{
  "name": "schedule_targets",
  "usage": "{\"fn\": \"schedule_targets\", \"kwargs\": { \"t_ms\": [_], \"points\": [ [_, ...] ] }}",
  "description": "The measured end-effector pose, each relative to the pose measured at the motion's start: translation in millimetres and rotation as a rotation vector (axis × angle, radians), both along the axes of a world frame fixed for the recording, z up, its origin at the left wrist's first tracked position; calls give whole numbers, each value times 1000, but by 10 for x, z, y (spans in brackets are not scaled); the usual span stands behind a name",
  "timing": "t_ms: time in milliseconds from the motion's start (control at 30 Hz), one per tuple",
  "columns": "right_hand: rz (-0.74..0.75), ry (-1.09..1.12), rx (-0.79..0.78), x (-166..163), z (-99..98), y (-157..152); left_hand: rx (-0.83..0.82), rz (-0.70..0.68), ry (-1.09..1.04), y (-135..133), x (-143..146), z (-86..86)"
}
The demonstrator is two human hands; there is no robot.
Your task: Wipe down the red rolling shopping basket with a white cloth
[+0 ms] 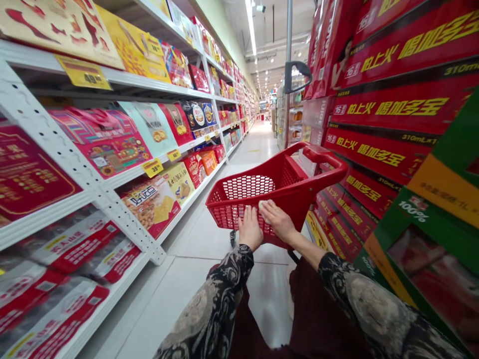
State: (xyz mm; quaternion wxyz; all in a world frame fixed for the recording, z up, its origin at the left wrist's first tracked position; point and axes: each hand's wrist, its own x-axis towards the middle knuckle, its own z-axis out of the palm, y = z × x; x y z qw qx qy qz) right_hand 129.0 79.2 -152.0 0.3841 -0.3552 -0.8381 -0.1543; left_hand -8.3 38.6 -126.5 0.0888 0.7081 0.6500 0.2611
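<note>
A red plastic shopping cart [294, 214] stands in the aisle in front of me, with honeycomb holes in its basket and its handle to the right. My left hand [250, 230] lies on the near side of the basket, fingers stretched out and nothing visible in it. Just right of it, my right hand [277, 222] presses a small white cloth [265, 205] against the same side wall. Only a bit of the cloth shows at the fingertips; my fingers cover the rest. Through the holes, nothing can be made out inside the basket.
White shelving [129, 224] with boxed snacks and yellow price tags lines the left. Stacked red drink cartons [385, 107] and a green carton [422, 219] rise close on the right. A grey pole [289, 35] stands behind the cart. Tiled floor [254, 144] runs down the aisle.
</note>
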Motion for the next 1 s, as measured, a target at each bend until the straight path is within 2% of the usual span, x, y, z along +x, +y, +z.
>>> {"fn": "schedule_targets", "kwargs": {
  "t_ms": [133,200,267,367,533,633,667,733,800,867,1000],
  "points": [
    [35,280,-67,-154,71,-220,-213,-43,-889,75,120,23],
    [21,337,-90,-183,148,-266,-333,-77,-1284,95,192,66],
    [-37,328,-81,-154,188,-281,-408,-103,-1522,90,265,118],
    [-125,195,-53,-32,135,-313,-481,-121,-1603,55,359,175],
    [-123,4,-1,291,-15,-372,-469,-196,-1075,13,471,185],
    [-205,61,118,587,90,-284,-433,-225,-890,3,507,188],
    [-255,102,162,694,159,-229,-373,-230,-735,-4,512,191],
    [-367,179,226,891,295,-105,-214,-226,-296,-29,517,193],
    [-421,185,250,1031,354,-4,-77,-215,104,-68,523,186],
    [-405,107,234,1088,272,32,-10,-217,286,-109,537,172],
    [-336,-97,141,981,-191,-110,79,-243,405,-155,564,142]
  ]
}}
